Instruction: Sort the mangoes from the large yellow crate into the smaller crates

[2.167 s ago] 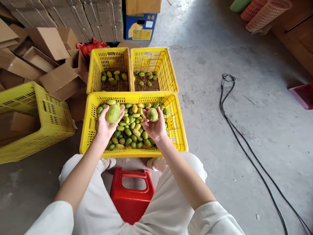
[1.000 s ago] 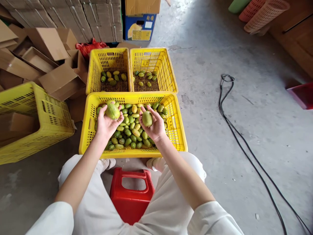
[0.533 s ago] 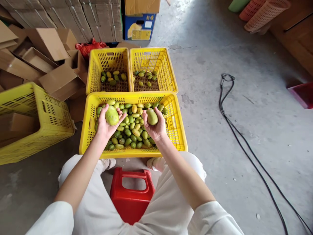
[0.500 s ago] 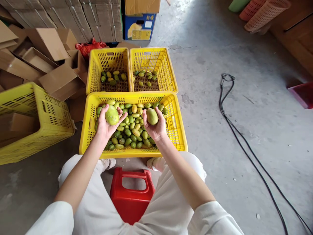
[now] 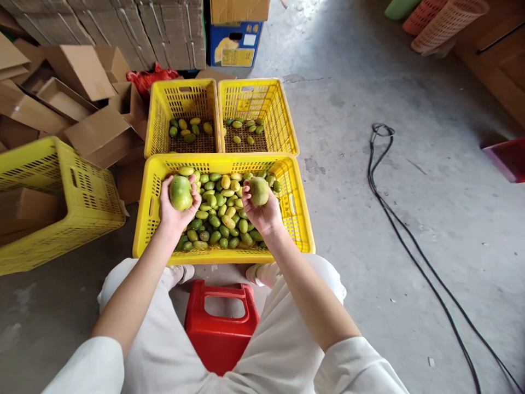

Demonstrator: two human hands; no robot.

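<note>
My left hand [image 5: 174, 216] holds a green oval fruit [image 5: 181, 192], fingers curled around its sides. In my right hand [image 5: 266, 216] rests another green fruit [image 5: 258, 191], duller and a bit smaller, with the fingers bent along its left side. Both hands are raised over the wide yellow crate [image 5: 223, 256]. Beneath them lie several loose green and yellowish oval fruits [image 5: 228, 221], partly hidden by my hands. The exact kind of fruit is unclear; they look like small mangoes or passion fruit.
Behind stand two yellow crates, a left one [image 5: 184, 90] and a right one [image 5: 283, 117], each with several fruits. Another yellow crate [image 5: 88, 191] and cardboard boxes [image 5: 98, 131] lie left. A red stool [image 5: 221, 334] sits between my legs; a black cable [image 5: 410, 246] runs along the right floor.
Both fruits have been turned within my hands. My left hand has shifted slightly left with its fingers closing around the fruit; my right hand has moved slightly right.
</note>
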